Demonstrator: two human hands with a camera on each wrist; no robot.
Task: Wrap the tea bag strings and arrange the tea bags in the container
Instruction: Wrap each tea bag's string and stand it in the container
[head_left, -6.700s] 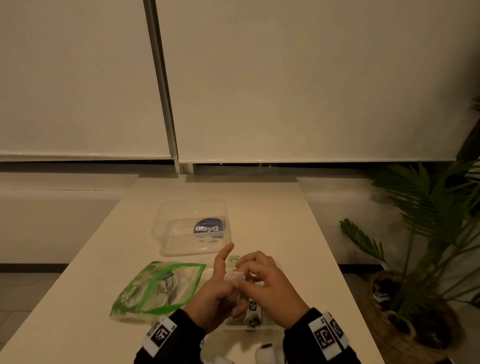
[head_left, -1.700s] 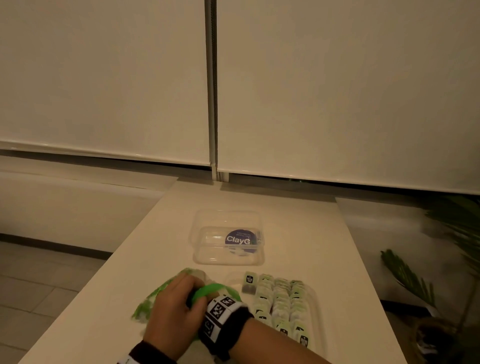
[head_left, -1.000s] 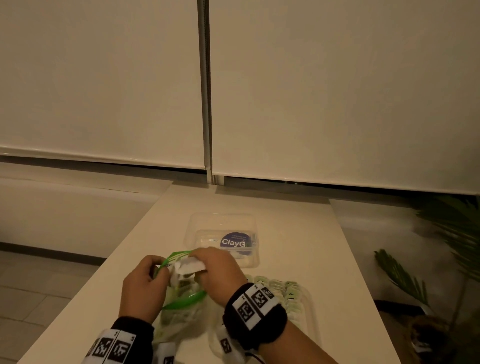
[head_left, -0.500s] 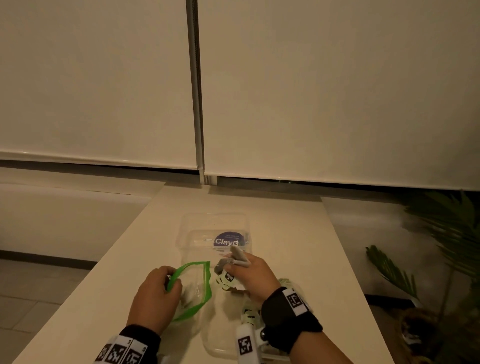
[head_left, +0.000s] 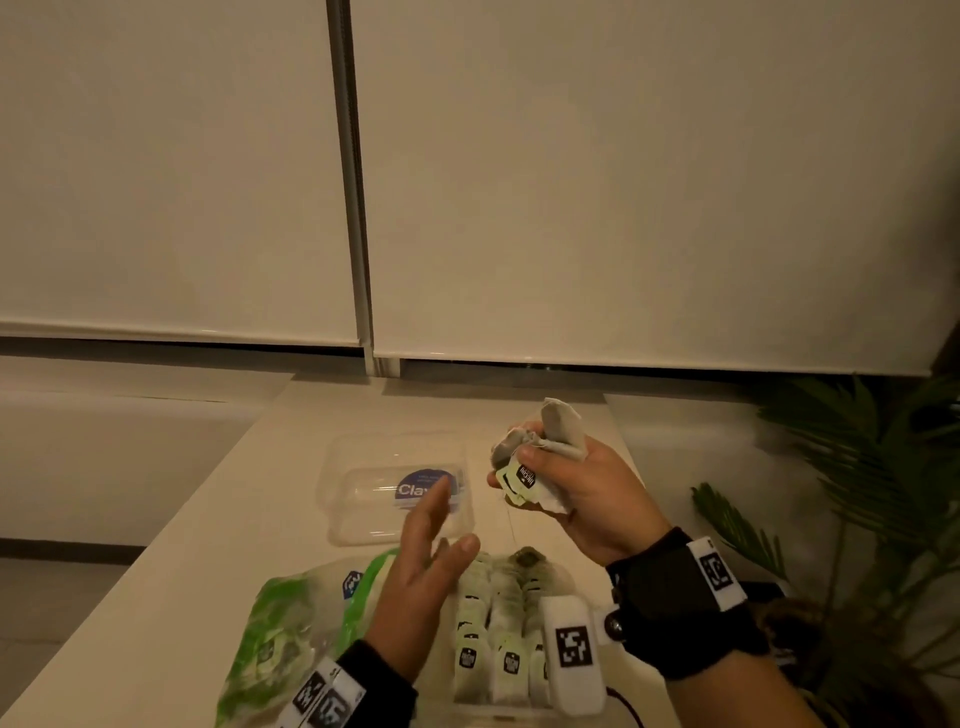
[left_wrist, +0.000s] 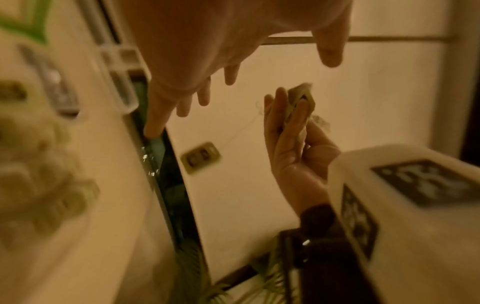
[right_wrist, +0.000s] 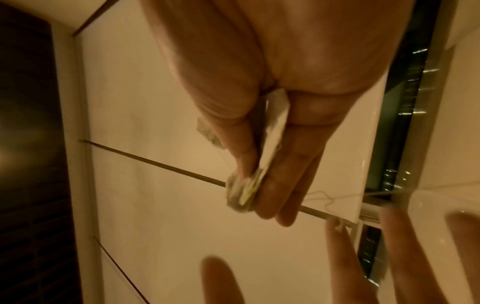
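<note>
Head view: right hand (head_left: 582, 499) grips crumpled pale tea bags (head_left: 550, 441); left hand (head_left: 426, 566) spread, empty.

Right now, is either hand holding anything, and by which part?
The right hand holds a small bunch of tea bags, thumb pinching the paper tags and bag bodies against the fingers. The left hand is open and holds nothing.

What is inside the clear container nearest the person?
The container holds rows of tea bags with tags showing. The left hand and right wrist device cover parts, so the count cannot be told.
</note>
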